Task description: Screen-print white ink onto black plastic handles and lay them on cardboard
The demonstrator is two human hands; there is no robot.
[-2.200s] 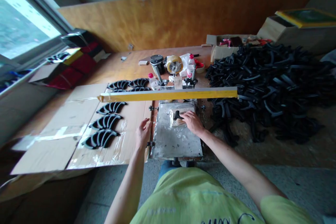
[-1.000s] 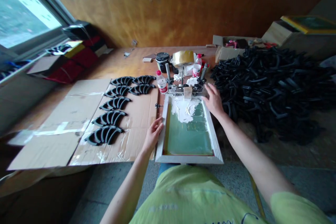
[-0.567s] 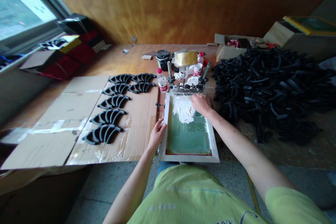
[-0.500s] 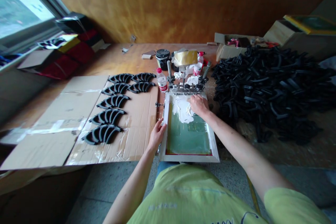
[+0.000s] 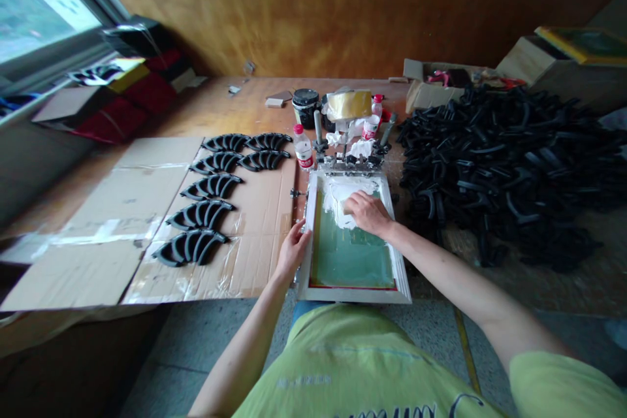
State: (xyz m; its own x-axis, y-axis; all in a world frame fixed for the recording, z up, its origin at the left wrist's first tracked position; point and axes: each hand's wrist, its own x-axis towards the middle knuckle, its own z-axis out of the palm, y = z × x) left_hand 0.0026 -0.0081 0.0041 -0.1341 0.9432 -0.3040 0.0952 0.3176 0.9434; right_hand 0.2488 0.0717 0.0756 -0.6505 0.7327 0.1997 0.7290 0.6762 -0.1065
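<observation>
A printing screen with a pale frame (image 5: 402, 274) and green mesh (image 5: 353, 255) lies flat on the bench in front of me. White ink (image 5: 336, 194) is smeared over its far end. My right hand (image 5: 367, 212) is closed on a small squeegee I can barely see, pressed on the mesh at the edge of the ink. My left hand (image 5: 292, 249) grips the left rail of the frame, fingers curled over it.
Several curved black plastic parts (image 5: 203, 214) lie in rows on flattened cardboard (image 5: 98, 235) to the left. A big heap of black parts (image 5: 509, 163) fills the right. Bottles (image 5: 304, 149), a black tin (image 5: 304, 104) and a tape roll (image 5: 349, 104) stand behind the screen's hinge clamps.
The screen came down from raised to flat over the plate. My right hand went from the part underneath to the far end of the mesh and now draws toward me; my left hand took the frame's rail.
</observation>
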